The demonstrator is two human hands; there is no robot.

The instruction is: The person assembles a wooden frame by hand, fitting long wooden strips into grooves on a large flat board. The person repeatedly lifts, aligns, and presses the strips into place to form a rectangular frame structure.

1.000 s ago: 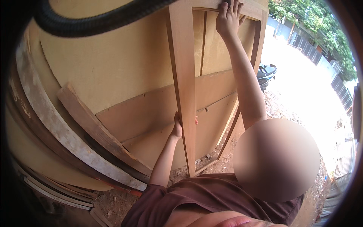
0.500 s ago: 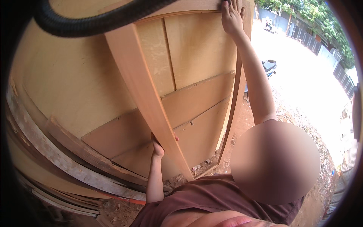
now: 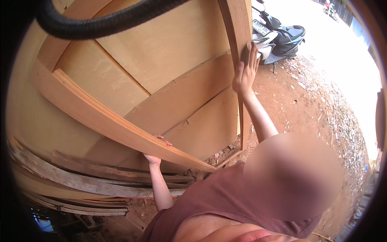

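Note:
A large wooden frame point(image 3: 109, 119) of smooth reddish-brown boards stands tilted before me, its lower end near the ground. My left hand point(image 3: 154, 158) is wrapped around its left board from below, fingertips showing over the inner edge. Against the right board point(image 3: 241, 28), higher up, my right hand point(image 3: 246, 74) lies with its fingers stretched along the wood. Through the frame's opening, pale plywood sheets point(image 3: 189, 52) and a browner panel point(image 3: 193, 86) are visible. The frame's top corner is partly hidden by a black ribbed hose.
The black ribbed hose point(image 3: 109, 26) crosses the upper left. Long weathered planks point(image 3: 92, 183) lie at the left beside stacked boards. A parked motorbike point(image 3: 278, 38) stands beyond the right board. Bare brown ground point(image 3: 290, 101) with scattered litter stretches along the right.
The frame has swung left and its left board lies flatter in view. My right hand appears lower, with its fingers still along the right board. The motorbike shows more fully.

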